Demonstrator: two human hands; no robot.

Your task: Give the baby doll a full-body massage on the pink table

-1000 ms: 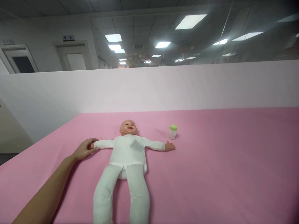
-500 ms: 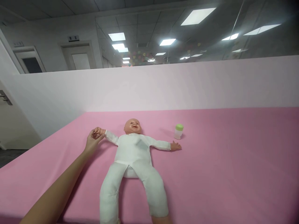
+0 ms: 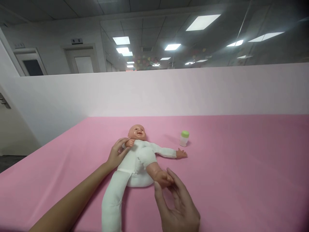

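A baby doll (image 3: 127,161) in a white cloth suit lies on its back on a pink surface (image 3: 229,180), head away from me. My left hand (image 3: 117,153) is closed around the doll's arm on the left side, near its small hand (image 3: 130,143), which rests over the chest. With thumb and fingers, my right hand (image 3: 177,203) grips the doll's bare foot (image 3: 163,178). That leg is bent up toward the belly. The other leg (image 3: 112,199) lies straight toward me. The doll's far arm (image 3: 166,152) stretches out to the right, fingers spread.
A small bottle with a green cap (image 3: 184,138) stands beyond the doll's outstretched hand. A white low wall (image 3: 169,93) borders the back of the pink surface. Doors and ceiling lights show behind it, and a door with a handle (image 3: 4,101) is at far left.
My left hand has brought the doll's arm inward from the side to its chest. My right hand has come into view, holding the doll's foot, and that leg is now bent up.
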